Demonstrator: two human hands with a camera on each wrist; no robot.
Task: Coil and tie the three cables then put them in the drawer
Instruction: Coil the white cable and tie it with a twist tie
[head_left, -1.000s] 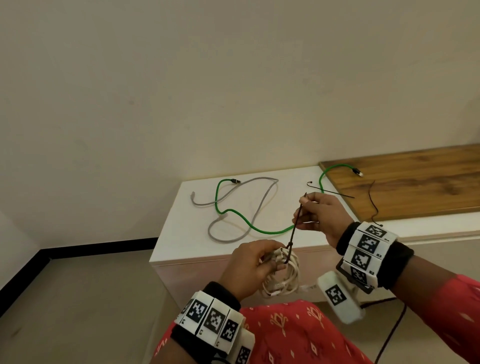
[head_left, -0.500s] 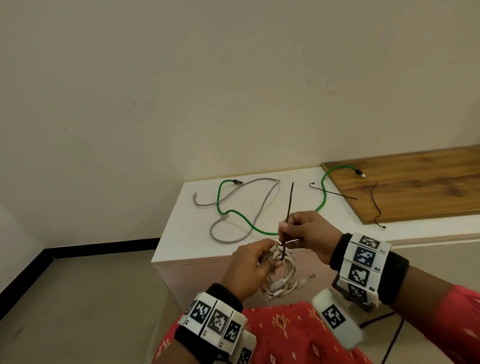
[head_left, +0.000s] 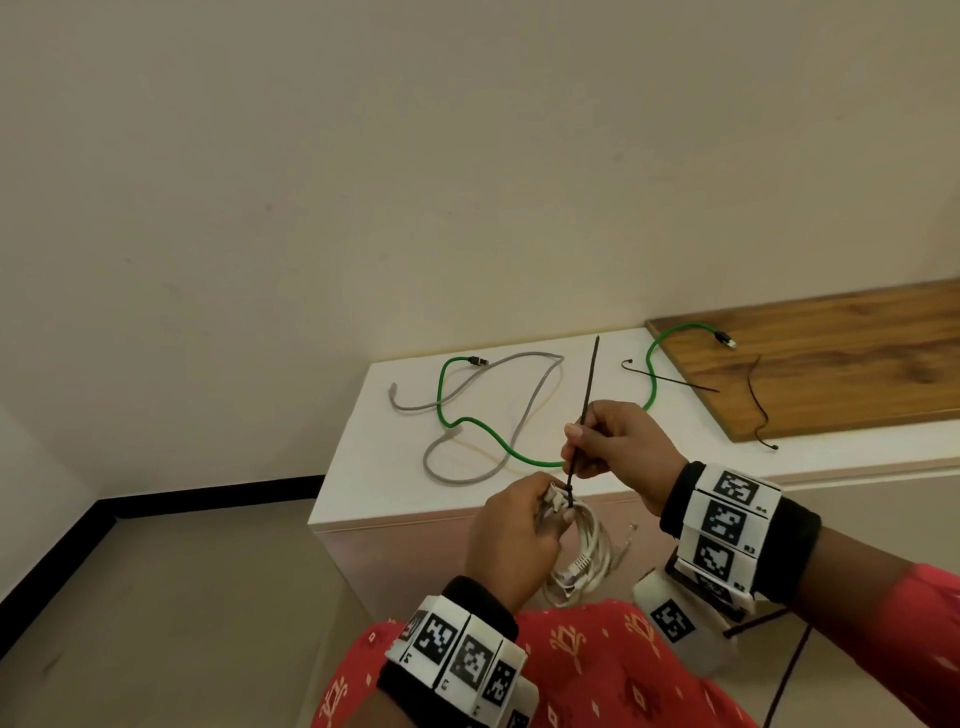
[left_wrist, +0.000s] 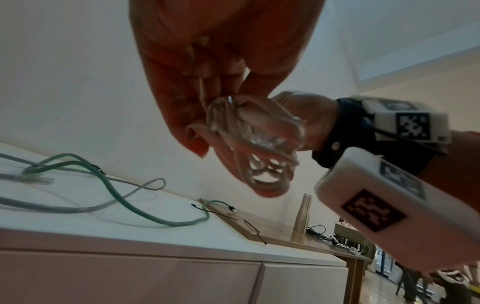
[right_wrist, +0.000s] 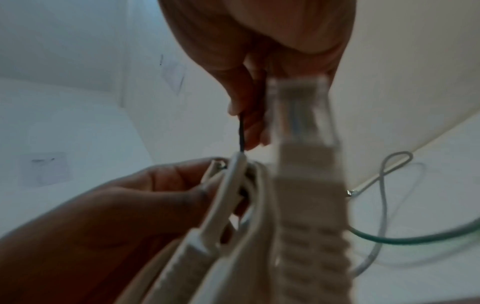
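My left hand (head_left: 524, 525) grips a coiled white cable (head_left: 584, 558) in front of the white cabinet; the same coil (left_wrist: 249, 131) fills its fingers in the left wrist view. A black zip tie (head_left: 584, 415) is looped round the top of the coil, and my right hand (head_left: 605, 441) pinches its tail, which points up. In the right wrist view the tie (right_wrist: 241, 133) runs from my right fingers down to the coil (right_wrist: 233, 195). A green cable (head_left: 483, 431) and a grey cable (head_left: 524, 415) lie loose on the cabinet top (head_left: 374, 467).
Two more black zip ties (head_left: 670, 379) (head_left: 758, 410) lie near the wooden board (head_left: 831, 374) at the right. The cabinet's drawer fronts (left_wrist: 130, 277) are closed. A metal bottle (left_wrist: 302, 220) stands on the wooden surface further right. Bare floor lies left of the cabinet.
My right hand has slid down the zip tie toward the coil, so more of the tail now sticks up above it. The left hand has risen slightly with the coil.
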